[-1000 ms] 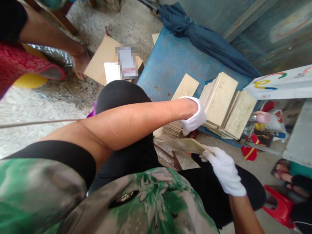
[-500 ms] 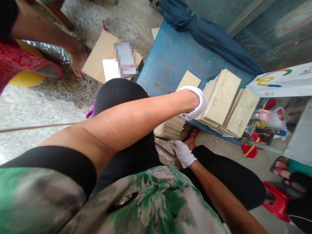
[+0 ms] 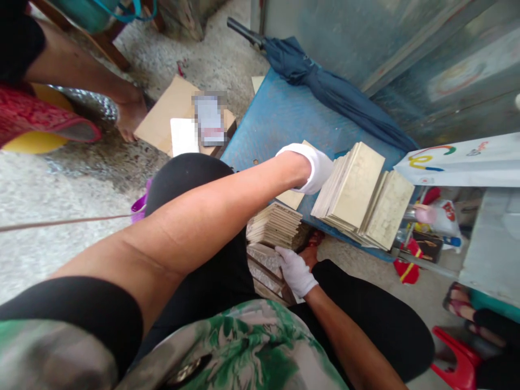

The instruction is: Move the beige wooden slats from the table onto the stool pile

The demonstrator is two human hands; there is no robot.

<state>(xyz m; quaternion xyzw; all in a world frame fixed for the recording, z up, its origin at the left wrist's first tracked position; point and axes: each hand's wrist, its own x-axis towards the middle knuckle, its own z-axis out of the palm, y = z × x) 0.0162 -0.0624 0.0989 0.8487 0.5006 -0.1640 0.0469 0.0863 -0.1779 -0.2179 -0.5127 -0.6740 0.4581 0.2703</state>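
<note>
My left hand (image 3: 319, 169), in a white glove, reaches over the blue bench top beside a standing row of pale tile-like slabs (image 3: 357, 187). Its fingers are hidden behind the wrist and back of the hand. One flat pale slab (image 3: 291, 199) shows partly beneath it. My right hand (image 3: 298, 275), also white-gloved, is lower down between my knees. Its fingers are curled at the edge of slatted wooden pieces (image 3: 266, 265), and what they hold is hidden. Just above stands a stack of similar slabs (image 3: 276, 225).
A folded dark blue umbrella (image 3: 325, 89) lies along the back of the blue bench (image 3: 260, 130). Left of it, a phone (image 3: 210, 120) rests on cardboard (image 3: 162, 122). A white printed bag (image 3: 459, 162) and a red stool (image 3: 455, 357) are at right. Other people's legs show on both sides.
The view has shifted, bringing the umbrella's handle into sight. My left hand has drawn slightly back from the slab row, while my right hand stays by the wooden slats.
</note>
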